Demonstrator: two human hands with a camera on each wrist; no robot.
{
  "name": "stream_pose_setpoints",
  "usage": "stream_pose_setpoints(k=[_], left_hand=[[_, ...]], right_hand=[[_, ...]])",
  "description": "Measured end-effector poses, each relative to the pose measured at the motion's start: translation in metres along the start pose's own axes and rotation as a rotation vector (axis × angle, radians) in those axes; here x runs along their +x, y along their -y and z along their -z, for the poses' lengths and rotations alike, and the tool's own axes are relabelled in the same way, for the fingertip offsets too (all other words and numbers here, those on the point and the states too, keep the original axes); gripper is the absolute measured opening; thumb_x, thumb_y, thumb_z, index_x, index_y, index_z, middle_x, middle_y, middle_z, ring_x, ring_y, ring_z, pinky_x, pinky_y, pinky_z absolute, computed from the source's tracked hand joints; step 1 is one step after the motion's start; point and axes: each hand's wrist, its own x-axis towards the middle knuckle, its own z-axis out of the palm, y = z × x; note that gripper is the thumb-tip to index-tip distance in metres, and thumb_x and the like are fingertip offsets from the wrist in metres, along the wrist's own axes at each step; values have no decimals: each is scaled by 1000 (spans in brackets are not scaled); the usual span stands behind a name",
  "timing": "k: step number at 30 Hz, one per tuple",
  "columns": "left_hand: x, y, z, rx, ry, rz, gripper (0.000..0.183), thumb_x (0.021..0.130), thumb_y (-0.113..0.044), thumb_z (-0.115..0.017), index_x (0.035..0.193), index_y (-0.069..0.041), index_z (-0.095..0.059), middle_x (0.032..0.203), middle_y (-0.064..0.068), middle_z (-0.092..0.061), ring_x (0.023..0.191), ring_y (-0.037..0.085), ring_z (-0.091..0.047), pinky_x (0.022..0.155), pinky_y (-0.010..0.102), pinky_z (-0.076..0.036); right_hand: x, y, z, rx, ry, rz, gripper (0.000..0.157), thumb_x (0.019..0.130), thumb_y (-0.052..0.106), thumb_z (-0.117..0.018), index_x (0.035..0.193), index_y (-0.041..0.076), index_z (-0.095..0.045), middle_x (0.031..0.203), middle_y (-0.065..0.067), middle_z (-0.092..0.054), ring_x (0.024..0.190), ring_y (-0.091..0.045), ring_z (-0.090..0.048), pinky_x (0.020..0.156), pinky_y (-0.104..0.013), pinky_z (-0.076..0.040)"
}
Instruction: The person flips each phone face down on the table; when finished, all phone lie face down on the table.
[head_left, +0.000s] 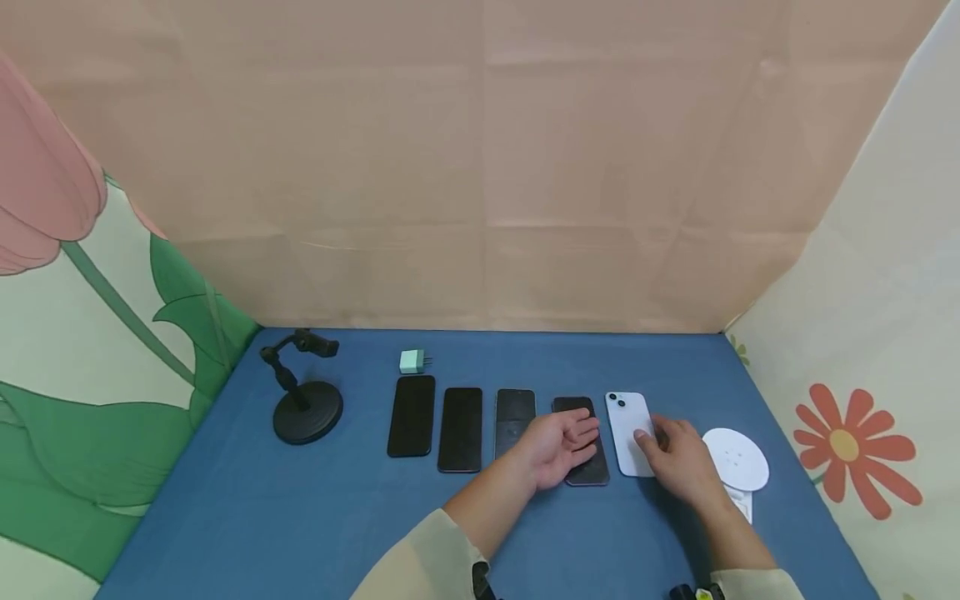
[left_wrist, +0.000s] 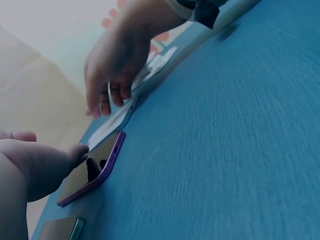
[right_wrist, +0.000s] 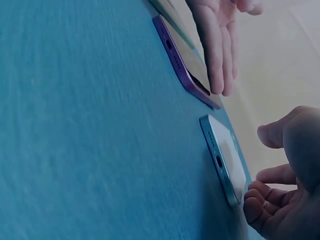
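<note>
My left hand (head_left: pixel 562 446), palm turned up and fingers extended, is over a dark-screened phone (head_left: pixel 588 472) with a purple frame (left_wrist: pixel 111 167). Part of that screen is hidden behind the hand. Just right of it lies a white phone (head_left: pixel 625 417), back up, with its camera lenses at the upper left corner. My right hand (head_left: pixel 682 467) is at this phone's right edge, thumb over the back and fingers loosely bent. The right wrist view has those fingers (right_wrist: pixel 270 202) beside the phone's pale blue edge (right_wrist: pixel 218 160), with nothing gripped.
Three more dark phones, the left (head_left: pixel 411 417), middle (head_left: pixel 460 429) and right (head_left: pixel 514 408), lie in a row on the blue table. Behind them is a pale green charging plug (head_left: pixel 411 361). A black stand (head_left: pixel 307 412) is far left; a white disc (head_left: pixel 737 460) lies right.
</note>
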Motion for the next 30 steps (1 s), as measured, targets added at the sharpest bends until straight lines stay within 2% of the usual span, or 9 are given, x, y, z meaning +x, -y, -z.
stream_pose_setpoints(k=[6,8,13,22,30], left_hand=[[-8,-4,8,39,-25,-36,77,82,9,-40,158,9,-29,162,27,-35,153,41,-29,124,53,-24],[-11,-5,11,55,-35,-51,76,83,9,-40,158,9,-30,162,27,-35,153,42,-29,124,53,-24],[-18,-9,19,68,-57,-83,72,86,9,-40,158,10,-30,162,27,-35,153,42,-28,124,53,-22],[-26,-14,27,73,-86,-112,67,91,8,-40,157,10,-30,162,28,-35,152,42,-29,123,54,-22],[-30,-16,33,67,-97,-113,66,92,7,-41,158,9,-30,162,28,-35,153,41,-29,123,54,-22]], right_hand=[[-1,12,-2,32,-9,11,62,101,41,-63,144,-4,-55,127,-25,-61,95,-30,-59,73,-39,-53],[0,16,-4,41,-10,16,61,101,40,-63,144,-3,-55,127,-24,-61,95,-29,-60,72,-37,-53],[2,25,-10,55,-26,44,57,100,35,-65,143,-2,-57,124,-21,-64,96,-30,-62,75,-40,-53],[3,41,-17,74,16,42,59,100,36,-67,145,-1,-55,130,-23,-63,104,-35,-64,79,-47,-60],[8,52,-24,77,31,64,57,99,30,-68,143,-3,-56,126,-23,-67,103,-34,-69,81,-50,-60]])
